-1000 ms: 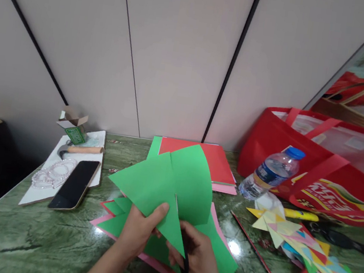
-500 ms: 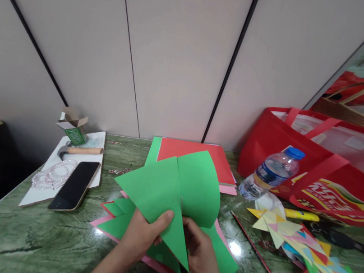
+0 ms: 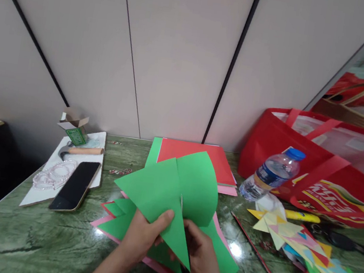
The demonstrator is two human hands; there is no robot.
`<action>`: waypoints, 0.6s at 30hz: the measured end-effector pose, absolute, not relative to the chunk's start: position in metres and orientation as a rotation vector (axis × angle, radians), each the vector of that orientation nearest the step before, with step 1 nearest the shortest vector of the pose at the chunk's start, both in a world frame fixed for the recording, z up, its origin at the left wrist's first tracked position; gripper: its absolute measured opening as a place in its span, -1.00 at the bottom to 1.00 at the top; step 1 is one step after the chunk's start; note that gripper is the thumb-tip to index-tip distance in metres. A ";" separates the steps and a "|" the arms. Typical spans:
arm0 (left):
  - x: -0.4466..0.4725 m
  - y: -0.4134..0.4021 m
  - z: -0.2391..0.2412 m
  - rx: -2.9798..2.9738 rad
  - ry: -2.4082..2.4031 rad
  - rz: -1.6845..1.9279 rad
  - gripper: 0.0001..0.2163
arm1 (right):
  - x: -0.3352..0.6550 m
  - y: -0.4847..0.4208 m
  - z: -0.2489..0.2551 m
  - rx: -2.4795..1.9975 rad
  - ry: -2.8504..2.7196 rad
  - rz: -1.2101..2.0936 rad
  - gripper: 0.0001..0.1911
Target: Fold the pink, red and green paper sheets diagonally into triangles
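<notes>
My left hand pinches a green paper sheet held up over the table, thumb on top of its left flap. The sheet is split down the middle into two flaps. My right hand is closed around black-handled scissors, mostly hidden behind the green paper's lower point. Under both hands lies a loose pile of green, pink and red paper pieces.
A stack of red and green sheets lies against the wall. On the left are a phone, bead bracelets, a hammer and a small box. On the right are a water bottle, a red bag, a thin stick and coloured triangles.
The green sheet has shifted slightly right and its right flap has curled; the cut down the middle looks longer. My hands stayed in nearly the same place.
</notes>
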State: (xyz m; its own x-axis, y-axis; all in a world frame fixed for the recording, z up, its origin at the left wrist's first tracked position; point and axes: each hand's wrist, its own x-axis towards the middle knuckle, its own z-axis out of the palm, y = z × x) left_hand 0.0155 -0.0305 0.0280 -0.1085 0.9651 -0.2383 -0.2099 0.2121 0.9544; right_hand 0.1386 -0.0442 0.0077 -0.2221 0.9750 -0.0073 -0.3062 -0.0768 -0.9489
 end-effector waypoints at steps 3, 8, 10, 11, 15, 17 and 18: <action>0.016 -0.030 0.030 0.811 1.255 1.218 -0.60 | 0.137 -0.044 0.010 -0.870 -1.066 1.554 -0.77; 0.017 -0.030 0.033 0.803 1.253 1.213 -0.58 | 0.136 -0.044 0.013 -0.864 -1.051 1.544 -0.78; 0.016 -0.030 0.032 0.816 1.247 1.216 -0.59 | 0.137 -0.044 0.014 -0.855 -1.062 1.550 -0.78; 0.016 -0.029 0.032 0.820 1.244 1.220 -0.59 | 0.137 -0.043 0.014 -0.853 -1.068 1.554 -0.78; 0.016 -0.029 0.030 0.816 1.246 1.227 -0.60 | 0.138 -0.043 0.015 -0.859 -1.093 1.553 -0.77; 0.016 -0.030 0.029 0.811 1.250 1.228 -0.59 | 0.139 -0.043 0.015 -0.873 -1.112 1.546 -0.77; 0.016 -0.030 0.030 0.812 1.251 1.226 -0.60 | 0.139 -0.043 0.015 -0.884 -1.119 1.542 -0.77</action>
